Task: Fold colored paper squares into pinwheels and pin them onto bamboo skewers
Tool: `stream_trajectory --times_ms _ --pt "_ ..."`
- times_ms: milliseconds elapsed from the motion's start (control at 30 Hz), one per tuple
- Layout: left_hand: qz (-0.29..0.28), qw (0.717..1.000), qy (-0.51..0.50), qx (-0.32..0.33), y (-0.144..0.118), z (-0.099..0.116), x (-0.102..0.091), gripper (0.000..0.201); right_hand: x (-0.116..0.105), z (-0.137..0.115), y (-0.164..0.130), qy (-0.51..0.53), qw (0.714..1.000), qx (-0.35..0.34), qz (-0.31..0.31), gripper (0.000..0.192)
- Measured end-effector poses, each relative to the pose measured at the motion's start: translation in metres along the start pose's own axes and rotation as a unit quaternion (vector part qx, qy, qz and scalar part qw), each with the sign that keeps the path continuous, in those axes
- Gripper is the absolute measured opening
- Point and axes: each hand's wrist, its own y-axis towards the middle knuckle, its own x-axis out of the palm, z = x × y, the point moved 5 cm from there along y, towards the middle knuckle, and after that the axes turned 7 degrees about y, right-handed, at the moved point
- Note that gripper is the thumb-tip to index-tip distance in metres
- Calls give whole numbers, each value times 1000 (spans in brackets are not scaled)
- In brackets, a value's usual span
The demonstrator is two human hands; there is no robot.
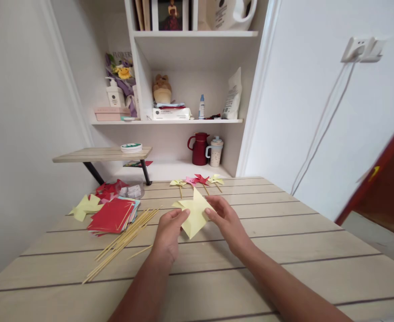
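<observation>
**A:** Where do the hands sit, and what do they hold?

**B:** Both over the middle of the desk (284, 232), lifted a little above its pale, grooved wooden planks. Left hand (168, 235) pinching the lower left edge of a folded yellow paper (195, 214); right hand (228, 223) pinching its right edge. Each grip closed on the sheet by thumb and fingertips, palms kept clear, likely so the thin paper stays flat and the folds stay visible.

**A:** What shape, what texture?

**B:** Matte, light, sharply creased; pointed flaps jutting up and down, close to a pinwheel form. Held tilted toward the viewer, not resting on the desk.

**A:** And around it?

**B:** Just left of the left hand, a loose fan of thin wooden sticks (123, 243), pale and straight, lying diagonally within easy reach. Further toward the left edge, a stack of red paper squares (111, 215) with other colours peeking underneath, and beside it a flat yellow cut-out shape (84, 206). Behind the stack, crumpled red scraps and a small clear container, contents unclear.

**A:** Anything finished?

**B:** Along the far edge, a row of small finished pinwheels (198, 180) on sticks, yellow, pink, red, yellow, laid side by side, apart from the loose supplies. Beyond the desk, white shelves with a dark red jug (199, 150).
</observation>
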Motion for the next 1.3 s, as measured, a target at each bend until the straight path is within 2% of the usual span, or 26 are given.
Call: stream_trajectory --times_ms 100,167,233,367,467,533,667,833,933,1133,1300 --pt "35 998 -51 -10 4 3 -10 21 0 -10 -4 -133 983 -130 -4 44" --pt "42 996 -81 -18 6 5 -14 18 5 -17 -10 -224 949 -222 -18 40" --pt "31 993 -108 -20 7 5 -15 18 13 -20 -16 -300 911 -283 -27 35" --pt "-2 992 -129 -13 8 2 -11 25 25 -19 -23 -399 851 -340 -31 30" --pt "-19 993 -117 -11 7 -1 -6 28 27 -21 -24 -408 836 -366 -28 18" --pt "-22 994 -107 -9 5 -1 -3 29 26 -24 -23 -395 840 -371 -18 10" --pt "-17 997 -76 1 0 2 1 29 22 -26 -21 -360 867 -345 0 12" --pt "0 999 -33 21 -4 4 3 27 16 -21 -13 -287 924 -253 16 18" --pt "5 999 -22 30 -4 4 4 28 13 -19 -10 -250 946 -204 21 21" --pt "2 998 1 62 -3 6 7 29 10 -18 -6 -210 967 -145 17 18" --pt "-9 998 -6 64 -1 4 8 29 8 -16 -5 -189 972 -139 21 17"
